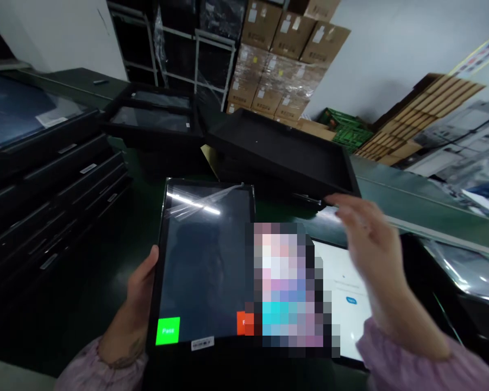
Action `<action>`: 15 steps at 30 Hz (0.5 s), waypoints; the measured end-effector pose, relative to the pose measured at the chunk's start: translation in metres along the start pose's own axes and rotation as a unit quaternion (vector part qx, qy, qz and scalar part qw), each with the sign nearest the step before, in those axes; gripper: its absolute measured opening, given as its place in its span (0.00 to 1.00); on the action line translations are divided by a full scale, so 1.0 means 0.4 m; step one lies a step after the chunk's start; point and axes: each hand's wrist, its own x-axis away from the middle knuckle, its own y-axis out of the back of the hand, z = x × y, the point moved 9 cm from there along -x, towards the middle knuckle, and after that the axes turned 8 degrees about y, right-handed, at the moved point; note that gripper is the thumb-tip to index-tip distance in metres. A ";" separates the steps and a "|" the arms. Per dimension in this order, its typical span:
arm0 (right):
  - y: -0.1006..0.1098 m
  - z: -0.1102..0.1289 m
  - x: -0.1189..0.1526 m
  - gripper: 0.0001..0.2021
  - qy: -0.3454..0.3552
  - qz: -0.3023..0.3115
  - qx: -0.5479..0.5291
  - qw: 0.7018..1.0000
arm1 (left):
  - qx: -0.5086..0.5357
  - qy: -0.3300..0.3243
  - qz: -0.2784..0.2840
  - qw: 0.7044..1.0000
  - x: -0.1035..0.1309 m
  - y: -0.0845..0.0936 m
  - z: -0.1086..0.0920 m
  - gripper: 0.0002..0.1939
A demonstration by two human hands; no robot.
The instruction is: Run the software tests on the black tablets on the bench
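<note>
A dark tablet-like display (206, 260) stands tilted towards me, with a green "Pass" square at its lower left, a partly covered red square at its lower right and a small barcode label below. Clear film on its top part catches the light. My left hand (140, 282) is closed on its left edge, thumb at the side. Beside it a second screen is blurred out by large pixels. My right hand (372, 244) is raised over a lit white screen (342, 293) with a blue button. Its fingers are bent together; anything between them is hidden.
Black trays or display units (65, 168) are stacked on the left. Two framed screens (150, 117) and a large shallow black tray (285, 146) lie ahead. A film-covered unit (464, 266) is at right. Behind are cardboard boxes (285, 32) and a green crate (344, 130).
</note>
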 end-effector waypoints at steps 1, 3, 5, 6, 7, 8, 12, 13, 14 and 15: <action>-0.030 0.039 0.014 0.14 0.036 0.024 -0.017 0.999 | 0.002 -0.005 -0.003 1.000 -0.001 -0.004 -0.006 0.28; -0.080 0.091 0.039 0.14 0.074 0.054 -0.014 0.996 | 0.010 -0.022 -0.016 1.000 -0.005 -0.005 -0.020 0.25; -0.113 0.067 0.029 0.17 0.044 0.054 -0.013 0.997 | 0.033 -0.042 -0.047 0.997 -0.008 0.015 -0.035 0.20; -0.124 0.023 0.008 0.20 -0.002 0.048 -0.016 0.999 | 0.045 -0.054 -0.064 0.995 -0.007 0.031 -0.042 0.17; -0.129 -0.042 -0.017 0.23 -0.075 0.038 -0.008 0.996 | 0.054 -0.066 -0.078 0.993 -0.003 0.049 -0.049 0.14; -0.121 -0.118 -0.043 0.25 -0.161 0.014 0.019 0.987 | 0.060 -0.077 -0.088 0.991 0.001 0.066 -0.055 0.12; -0.039 -0.305 -0.185 0.29 -0.264 -0.071 0.120 0.954 | 0.068 -0.071 -0.088 0.991 0.020 0.102 -0.072 0.12; -0.017 -0.336 -0.213 0.28 -0.281 -0.083 0.141 0.946 | 0.062 -0.063 -0.078 0.993 0.022 0.093 -0.077 0.13; 0.001 -0.363 -0.237 0.28 -0.297 -0.090 0.156 0.938 | 0.050 -0.055 -0.059 0.995 0.022 0.073 -0.083 0.14; 0.014 -0.385 -0.256 0.27 -0.310 -0.092 0.166 0.931 | 0.032 -0.050 -0.034 0.998 0.022 0.042 -0.089 0.15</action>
